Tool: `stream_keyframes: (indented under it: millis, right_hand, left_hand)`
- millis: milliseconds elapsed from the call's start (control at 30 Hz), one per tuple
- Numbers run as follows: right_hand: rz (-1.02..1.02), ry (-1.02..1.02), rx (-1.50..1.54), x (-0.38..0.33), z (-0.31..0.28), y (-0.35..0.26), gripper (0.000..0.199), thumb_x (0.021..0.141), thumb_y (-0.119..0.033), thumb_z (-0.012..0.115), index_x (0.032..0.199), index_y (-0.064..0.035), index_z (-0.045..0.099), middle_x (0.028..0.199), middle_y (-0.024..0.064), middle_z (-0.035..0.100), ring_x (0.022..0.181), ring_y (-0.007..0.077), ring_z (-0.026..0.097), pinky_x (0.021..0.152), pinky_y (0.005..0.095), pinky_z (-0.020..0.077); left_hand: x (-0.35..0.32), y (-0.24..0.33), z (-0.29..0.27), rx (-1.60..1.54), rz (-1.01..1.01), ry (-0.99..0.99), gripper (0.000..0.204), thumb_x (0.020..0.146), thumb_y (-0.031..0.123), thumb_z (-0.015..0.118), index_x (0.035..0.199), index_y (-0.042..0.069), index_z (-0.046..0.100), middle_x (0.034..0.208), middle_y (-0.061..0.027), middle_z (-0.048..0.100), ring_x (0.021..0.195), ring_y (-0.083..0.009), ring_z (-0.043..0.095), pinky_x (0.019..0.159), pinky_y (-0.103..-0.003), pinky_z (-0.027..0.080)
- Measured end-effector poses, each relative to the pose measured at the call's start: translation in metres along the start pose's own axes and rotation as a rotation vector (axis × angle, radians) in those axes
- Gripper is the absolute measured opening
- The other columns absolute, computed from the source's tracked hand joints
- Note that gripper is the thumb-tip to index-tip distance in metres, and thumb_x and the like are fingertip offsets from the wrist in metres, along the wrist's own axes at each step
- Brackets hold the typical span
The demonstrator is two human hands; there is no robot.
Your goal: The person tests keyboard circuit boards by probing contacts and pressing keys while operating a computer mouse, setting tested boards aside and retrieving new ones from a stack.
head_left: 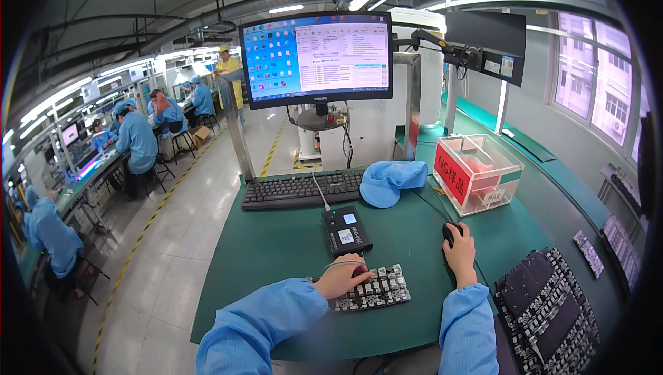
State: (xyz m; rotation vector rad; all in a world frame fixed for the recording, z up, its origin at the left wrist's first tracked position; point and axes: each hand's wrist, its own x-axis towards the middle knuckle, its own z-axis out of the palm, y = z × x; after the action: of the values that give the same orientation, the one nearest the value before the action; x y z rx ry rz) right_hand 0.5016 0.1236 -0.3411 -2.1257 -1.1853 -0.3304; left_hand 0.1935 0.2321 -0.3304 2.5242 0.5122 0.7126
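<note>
My left hand (343, 277) is closed at the upper edge of a small keyboard board (378, 291) with rows of switches and no full keycaps. Its thumb and fingers pinch together over a dark bit that I cannot make out. A thin greenish cord crosses the back of this hand. Just beyond lies a black tester box (347, 231) with two small lit screens and a light cable at its far end. My right hand (460, 253) is wrapped over a black computer mouse (450, 234) on the green mat (276, 251).
A black keyboard (300, 190) lies below a lit monitor (318, 57). Right of it are a blue cap (391, 181) and a clear box (479, 171) with a red label. Stacked keyboard boards (552, 313) occupy the near right. Several people in blue work at benches on the left.
</note>
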Motion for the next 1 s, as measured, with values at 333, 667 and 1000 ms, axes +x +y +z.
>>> stream_keyframes:
  millis: [333, 667, 1000]
  right_hand:
    - [-0.016, 0.010, -0.007, -0.003, 0.001, 0.005, 0.046, 0.078, -0.013, 0.065, 0.123, -0.0197, 0.058, 0.133, 0.0104, 0.047, 0.100, 0.0364, 0.055, 0.083, 0.0441, 0.0513]
    - [-0.015, 0.002, 0.029, 0.004, -0.001, -0.001, 0.046, 0.080, -0.014, 0.063, 0.126, -0.0208, 0.056, 0.133, 0.0099, 0.047, 0.102, 0.0370, 0.055, 0.088, 0.0439, 0.0490]
    - [-0.057, 0.033, 0.013, 0.000, 0.002, 0.005, 0.046, 0.079, -0.014, 0.064, 0.124, -0.0203, 0.057, 0.133, 0.0126, 0.047, 0.097, 0.0382, 0.055, 0.084, 0.0447, 0.0507]
  left_hand:
    - [0.000, 0.006, -0.001, 0.049, -0.004, -0.030, 0.031, 0.089, 0.031, 0.064, 0.079, 0.002, 0.064, 0.089, -0.0105, 0.058, 0.089, -0.0285, 0.055, 0.079, -0.039, 0.045]
    - [0.001, 0.014, 0.000, 0.169, -0.036, 0.054, 0.024, 0.086, 0.028, 0.065, 0.077, 0.006, 0.061, 0.082, -0.0075, 0.059, 0.082, -0.0262, 0.059, 0.078, -0.038, 0.043]
    - [0.020, 0.034, -0.005, -0.148, -0.240, 0.032, 0.025, 0.090, 0.028, 0.061, 0.090, 0.003, 0.062, 0.086, -0.0088, 0.066, 0.080, -0.0241, 0.064, 0.074, -0.036, 0.049]
